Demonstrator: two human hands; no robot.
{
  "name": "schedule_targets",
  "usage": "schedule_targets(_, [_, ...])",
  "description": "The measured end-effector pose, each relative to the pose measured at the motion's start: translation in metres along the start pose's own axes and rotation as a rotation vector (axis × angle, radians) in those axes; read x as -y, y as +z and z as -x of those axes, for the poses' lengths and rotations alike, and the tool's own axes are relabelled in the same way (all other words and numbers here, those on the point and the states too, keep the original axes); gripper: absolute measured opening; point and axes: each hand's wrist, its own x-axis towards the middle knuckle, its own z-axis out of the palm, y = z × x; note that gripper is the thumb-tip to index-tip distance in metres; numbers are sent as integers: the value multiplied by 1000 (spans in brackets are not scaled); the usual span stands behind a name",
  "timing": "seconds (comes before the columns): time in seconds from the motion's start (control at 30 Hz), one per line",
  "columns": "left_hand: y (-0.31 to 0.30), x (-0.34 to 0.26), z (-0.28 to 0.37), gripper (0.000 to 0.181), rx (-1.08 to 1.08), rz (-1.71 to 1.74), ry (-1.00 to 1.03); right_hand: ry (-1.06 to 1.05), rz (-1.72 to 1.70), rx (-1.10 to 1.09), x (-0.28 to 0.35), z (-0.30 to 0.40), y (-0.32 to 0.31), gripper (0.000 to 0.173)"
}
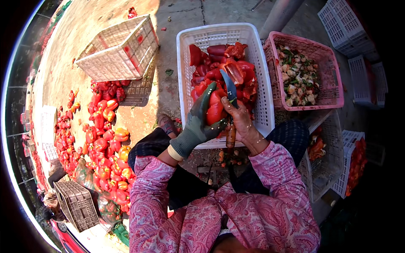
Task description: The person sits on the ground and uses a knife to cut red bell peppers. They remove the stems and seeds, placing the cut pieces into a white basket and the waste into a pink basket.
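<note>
My left hand [199, 121], in a dark green coated work glove, is closed around a red bell pepper [216, 107]. Bare and dotted with pale seeds, my right hand [241, 121] grips a knife by its wooden handle [231, 136]. The knife's dark blade [229, 83] points away from me, just right of the pepper. Both hands are over the near part of a white plastic crate [264, 104]. Cut red pepper pieces [218, 68] fill much of that crate, and some lie open with their insides showing.
A pink crate [335, 85] to the right holds pepper cores [299, 76]. Whole red peppers [102, 145] lie heaped on the ground at left, below a tilted whitish crate [110, 60]. A grey pole [281, 15] rises behind the crates. More crates stand at far right.
</note>
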Motion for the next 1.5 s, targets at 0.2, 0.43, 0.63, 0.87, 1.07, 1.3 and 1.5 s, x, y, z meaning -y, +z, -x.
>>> schedule_targets(0.2, [4,0,1,91,-23,-192,119,-50,-130,25,-10,-7,-6,32])
schedule_targets(0.43, [1,0,-3,87,3,243,-101,37,-280,111,-19,-11,-7,36])
schedule_targets(0.63, [-5,6,1,78,43,415,-213,-119,109,75,-7,-5,-1,30])
schedule_targets(0.87, [-12,10,-3,43,21,590,-443,-274,535,90,-23,-2,-4,22])
schedule_targets(1.07, [-22,15,-7,37,71,999,-634,64,187,50,-18,-1,-7,18])
schedule_targets(1.3, [-20,33,-2,45,81,1240,-685,137,-323,207,2,-2,-13,27])
schedule_targets(1.5, [-25,31,-8,43,-26,1196,-627,-466,-571,293,81,11,-65,36])
